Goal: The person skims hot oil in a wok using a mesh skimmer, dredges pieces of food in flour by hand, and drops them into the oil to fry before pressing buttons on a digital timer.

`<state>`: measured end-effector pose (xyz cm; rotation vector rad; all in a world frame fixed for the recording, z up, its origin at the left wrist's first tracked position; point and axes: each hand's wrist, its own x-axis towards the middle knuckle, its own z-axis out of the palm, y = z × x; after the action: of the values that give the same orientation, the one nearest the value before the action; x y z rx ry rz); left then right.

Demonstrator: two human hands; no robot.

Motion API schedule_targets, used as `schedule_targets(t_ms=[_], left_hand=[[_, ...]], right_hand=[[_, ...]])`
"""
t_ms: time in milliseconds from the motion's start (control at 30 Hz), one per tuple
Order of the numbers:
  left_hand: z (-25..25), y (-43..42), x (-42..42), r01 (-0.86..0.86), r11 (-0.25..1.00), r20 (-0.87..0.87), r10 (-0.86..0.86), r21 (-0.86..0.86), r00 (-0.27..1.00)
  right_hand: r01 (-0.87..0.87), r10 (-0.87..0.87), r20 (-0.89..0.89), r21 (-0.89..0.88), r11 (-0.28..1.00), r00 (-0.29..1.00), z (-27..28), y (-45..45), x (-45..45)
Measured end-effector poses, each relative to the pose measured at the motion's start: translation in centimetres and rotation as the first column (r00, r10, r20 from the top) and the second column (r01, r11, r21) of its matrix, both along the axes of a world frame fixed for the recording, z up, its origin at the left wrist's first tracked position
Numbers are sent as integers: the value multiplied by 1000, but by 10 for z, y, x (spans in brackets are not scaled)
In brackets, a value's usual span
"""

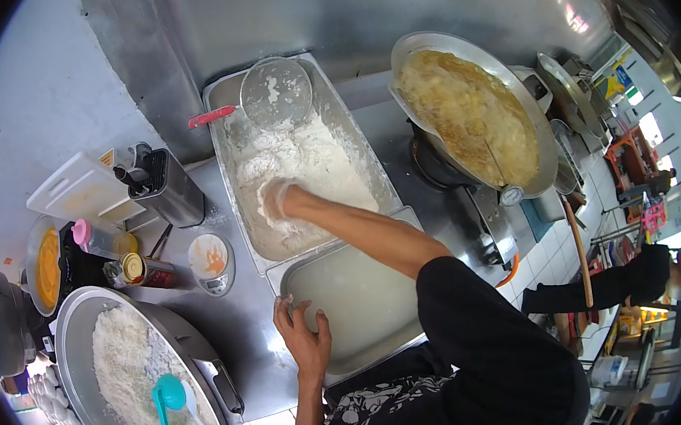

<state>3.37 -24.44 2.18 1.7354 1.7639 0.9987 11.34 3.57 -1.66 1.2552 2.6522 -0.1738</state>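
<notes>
My right hand [279,199] is down in the white flour [315,154] of a deep metal tray [237,213]. It is smeared by motion and flour-dusted, so whether its fingers hold anything cannot be made out. My left hand [304,337] is at the left rim of a second metal tray [370,365], which contains cloudy whitish liquid [356,300]. Its fingers are apart and hold nothing, with some white paste on the tips. Across the far end of the flour tray lies a round sieve [276,92] with a red handle [212,117].
To the right, a large wok [541,142] holds foaming oil, with a dial thermometer [511,195] at its rim. A kitchen scale [211,260], a knife block [172,191] and a big pot of white rice-like grains [73,349] are leftward. Another person [622,281] stands far right.
</notes>
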Motion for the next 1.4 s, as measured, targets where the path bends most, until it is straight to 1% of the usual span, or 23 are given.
schedule_targets(t_ms=[67,100,133,167,200,233,267,300,367,400,467,500,567,600,700,767,800,867,933,1033,1100,1267,1400], left_hand=[[-2,-2,0,-6,1000,-7,6,14,1000],[-2,-2,1,-4,1000,4,4,20,1000],[-2,-2,0,-11,1000,12,10,25,1000],[-1,-2,-2,-39,999,0,39,25,999],[0,-2,-2,-15,999,6,14,30,1000],[1,-2,-2,10,999,13,-11,37,1000],[0,-2,-3,13,999,10,-14,49,1000],[-1,-3,-3,-2,999,2,2,51,1000],[-2,-3,-3,14,998,1,-15,60,1000],[0,-3,-2,10,998,-3,-10,61,1000],[-2,-4,-1,9,998,0,-9,64,1000],[-2,-4,-2,7,998,1,-7,67,1000],[-2,-3,-2,1,998,-3,-1,70,1000],[-2,-4,-1,1,998,-3,-1,67,1000],[-1,-5,-1,7,996,-4,-7,86,1000],[-2,-7,0,39,995,-15,-38,90,999],[-3,-7,1,32,995,-35,-28,96,999],[-5,-7,1,20,994,-48,-15,107,999],[-4,-8,2,27,995,-59,-21,99,998],[-2,-8,2,18,995,-72,-12,95,997],[-1,-7,5,14,995,-71,-7,97,997],[-3,-8,7,-24,997,-85,30,71,996],[-1,-6,11,-54,997,-112,60,56,992]], right_hand=[[-47,49,55,-36,998,997,25,5,16],[-96,100,-53,78,992,994,25,8,28],[-66,68,-30,63,996,997,10,25,37],[-90,91,-35,33,995,995,25,28,53],[-397,388,92,111,911,917,-6,58,69],[-308,277,274,77,948,921,51,30,62],[-268,228,347,73,961,910,59,29,61],[-283,242,340,78,956,909,50,38,71],[-267,265,38,81,960,964,17,66,89],[-268,266,32,81,960,963,20,60,85],[-153,139,183,65,986,973,36,46,82],[-154,140,182,71,985,973,46,42,80],[-420,371,313,105,902,875,60,35,80],[-414,366,313,104,904,876,66,32,80],[-214,207,71,110,971,976,85,36,72],[-182,198,-59,214,960,978,106,40,80],[-205,243,-90,309,929,966,119,42,83],[-9,73,-299,209,978,952,135,79,73],[-130,164,-120,248,960,979,185,97,99],[-31,62,-165,182,983,984,271,69,162],[81,-43,-197,189,979,979,308,58,217],[372,-329,-199,253,893,923,336,58,349],[499,-489,-113,306,811,865,308,71,435]])
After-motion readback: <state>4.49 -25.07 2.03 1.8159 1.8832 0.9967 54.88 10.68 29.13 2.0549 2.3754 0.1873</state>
